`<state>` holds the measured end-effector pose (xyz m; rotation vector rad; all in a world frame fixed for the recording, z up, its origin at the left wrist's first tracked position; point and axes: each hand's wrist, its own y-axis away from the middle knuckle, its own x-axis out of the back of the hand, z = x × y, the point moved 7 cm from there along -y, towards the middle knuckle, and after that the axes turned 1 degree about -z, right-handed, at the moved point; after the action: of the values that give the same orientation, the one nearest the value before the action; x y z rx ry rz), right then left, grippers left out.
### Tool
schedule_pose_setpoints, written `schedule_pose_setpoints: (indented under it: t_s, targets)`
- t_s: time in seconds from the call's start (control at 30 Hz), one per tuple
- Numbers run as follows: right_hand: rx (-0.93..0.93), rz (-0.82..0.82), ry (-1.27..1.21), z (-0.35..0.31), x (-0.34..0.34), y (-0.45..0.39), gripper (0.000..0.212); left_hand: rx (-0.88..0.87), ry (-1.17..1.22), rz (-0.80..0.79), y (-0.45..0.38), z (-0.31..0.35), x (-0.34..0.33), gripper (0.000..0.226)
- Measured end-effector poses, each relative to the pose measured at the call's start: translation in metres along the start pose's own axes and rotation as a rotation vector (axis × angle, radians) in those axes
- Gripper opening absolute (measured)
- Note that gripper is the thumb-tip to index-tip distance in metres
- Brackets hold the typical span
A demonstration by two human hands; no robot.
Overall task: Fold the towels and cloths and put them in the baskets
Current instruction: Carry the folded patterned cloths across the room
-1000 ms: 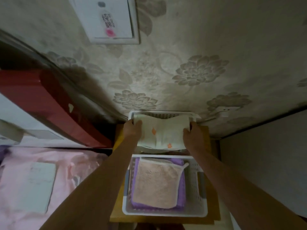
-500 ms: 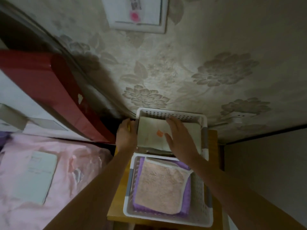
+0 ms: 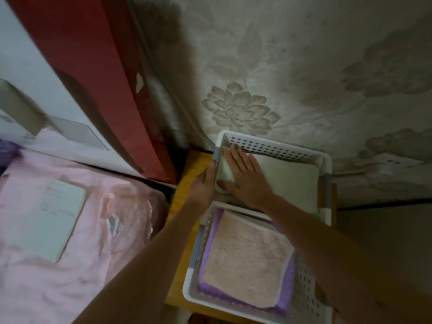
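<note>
head | right hand flat, fingers straight, pressing folded cream towel in far basket | left hand grips that basket's left rim, fingertips hidden | near basket: pink cloth covering most of purple towel

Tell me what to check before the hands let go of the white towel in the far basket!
1. White towel inside the far basket: ok.
2. Towel lying flat: ok on the right part; under the right hand cannot tell.
3. Right hand pressing with flat fingers: ok.
4. Left hand steadying the basket's left rim: ok.
5. Near basket packed, pink cloth on purple towel: ok.
6. Any cloths left to fold: cannot tell.
</note>
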<state>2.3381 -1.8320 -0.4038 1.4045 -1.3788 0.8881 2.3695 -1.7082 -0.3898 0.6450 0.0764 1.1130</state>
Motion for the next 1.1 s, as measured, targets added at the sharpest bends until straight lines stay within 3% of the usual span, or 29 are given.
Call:
schedule_pose_setpoints:
  t_s: [0.13, 0.4, 0.47, 0.57, 0.7, 0.77, 0.83, 1.0, 1.1]
  targets:
    - [0.015, -0.140, 0.100, 0.001, -0.009, -0.003, 0.096, 0.000, 0.042, -0.009, 0.003, 0.003, -0.001, 0.044]
    - [-0.077, -0.219, 0.170, -0.003, -0.034, -0.010, 0.088, -0.015, -0.059, 0.002, 0.000, 0.005, 0.000, 0.043]
    - [-0.031, -0.188, 0.150, -0.006, -0.023, -0.007, 0.087, -0.057, -0.201, 0.019, -0.001, 0.003, 0.003, 0.046]
    - [0.032, -0.027, 0.126, 0.009, 0.013, 0.012, 0.080, -0.281, -0.553, 0.150, 0.008, 0.016, 0.010, 0.068]
    - [-0.246, 0.003, 0.114, 0.068, 0.031, 0.059, 0.100, -0.526, -0.897, 0.199, 0.032, 0.036, -0.024, 0.067]
    - [-0.327, -0.177, 0.068, 0.084, 0.010, 0.065, 0.105, -0.524, -1.059, 0.196, 0.031, 0.035, -0.041, 0.069]
    - [-0.328, -0.249, 0.031, 0.086, -0.003, 0.059, 0.108, -0.494, -1.150, 0.202, 0.026, 0.031, -0.046, 0.071]
    - [-0.300, -0.303, -0.019, 0.088, -0.010, 0.054, 0.102, -0.489, -1.296, 0.172, 0.023, 0.025, -0.050, 0.074]
    - [-0.389, -0.169, -0.049, 0.085, 0.014, 0.063, 0.089, -0.532, -1.328, 0.145, 0.021, 0.035, -0.060, 0.073]
